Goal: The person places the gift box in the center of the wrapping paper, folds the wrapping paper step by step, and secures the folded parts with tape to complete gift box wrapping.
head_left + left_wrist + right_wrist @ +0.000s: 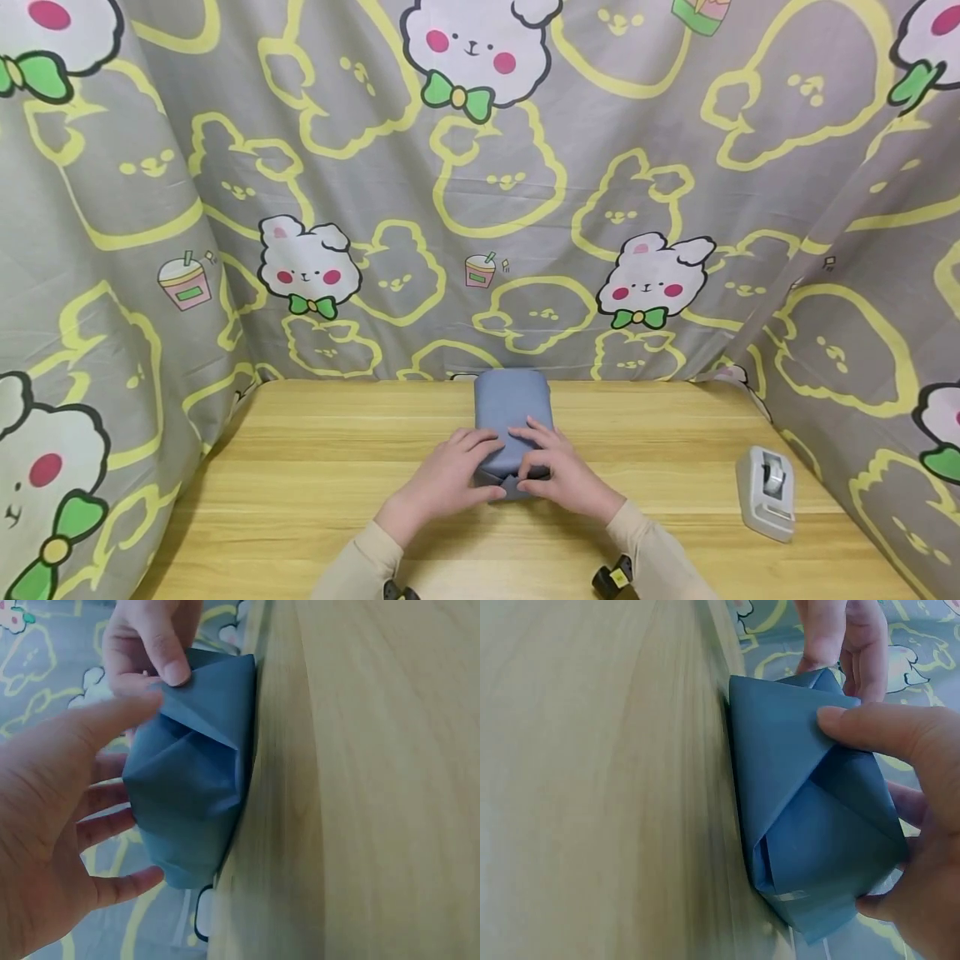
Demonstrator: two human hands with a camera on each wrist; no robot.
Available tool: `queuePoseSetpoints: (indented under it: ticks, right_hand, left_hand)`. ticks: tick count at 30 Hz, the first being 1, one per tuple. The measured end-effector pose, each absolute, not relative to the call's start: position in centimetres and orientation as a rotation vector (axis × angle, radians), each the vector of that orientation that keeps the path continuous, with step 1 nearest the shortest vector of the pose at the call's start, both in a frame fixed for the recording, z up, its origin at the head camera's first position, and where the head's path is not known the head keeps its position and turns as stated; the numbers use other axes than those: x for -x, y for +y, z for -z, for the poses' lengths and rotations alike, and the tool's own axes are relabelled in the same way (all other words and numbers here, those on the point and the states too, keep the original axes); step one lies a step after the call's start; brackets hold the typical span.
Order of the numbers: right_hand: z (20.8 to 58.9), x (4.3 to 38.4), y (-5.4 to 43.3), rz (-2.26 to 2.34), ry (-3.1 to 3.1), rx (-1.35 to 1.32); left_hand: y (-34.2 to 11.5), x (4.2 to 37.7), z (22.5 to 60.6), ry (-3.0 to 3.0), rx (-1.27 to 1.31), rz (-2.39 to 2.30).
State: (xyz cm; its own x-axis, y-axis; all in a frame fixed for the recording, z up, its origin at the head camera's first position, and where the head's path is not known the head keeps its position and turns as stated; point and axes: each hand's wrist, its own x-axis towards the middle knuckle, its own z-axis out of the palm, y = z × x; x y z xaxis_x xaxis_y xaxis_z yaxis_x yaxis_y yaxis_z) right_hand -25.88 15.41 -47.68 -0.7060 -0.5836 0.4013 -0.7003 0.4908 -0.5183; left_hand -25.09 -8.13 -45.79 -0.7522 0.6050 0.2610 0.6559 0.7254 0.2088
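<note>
A box-shaped package [513, 398] wrapped in blue-grey paper lies on the wooden table, its near end closed by folded paper flaps. My left hand [447, 477] rests on its left side with spread, fairly straight fingers. In the left wrist view, the left thumb [124, 720] reaches over the folded end. On the other side, my right hand [564, 473] holds the package by its near right corner. The right thumb [870, 735] presses a slanting flap [780, 750], and the right index finger is bent. Part of the package's top is hidden under both hands.
A grey-white tape dispenser [767, 493] with a roll of clear tape stands at the right of the table [337, 433]. A grey curtain [525, 167] with cartoon bunnies surrounds the table's back and sides.
</note>
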Motion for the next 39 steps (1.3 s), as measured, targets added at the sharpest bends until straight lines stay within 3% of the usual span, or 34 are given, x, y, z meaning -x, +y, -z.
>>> queuePoseSetpoints:
  ticks: [31, 39]
  right_hand:
    - [46.9, 26.4, 16.0, -1.332, -2.542, -1.016]
    - [47.4, 26.8, 16.2, -1.168, -2.533, -1.072]
  left_hand:
    - [-5.8, 24.4, 46.4, -2.548, 0.792, 0.15]
    - [-5.7, 24.5, 46.7, -2.529, 0.769, 0.14]
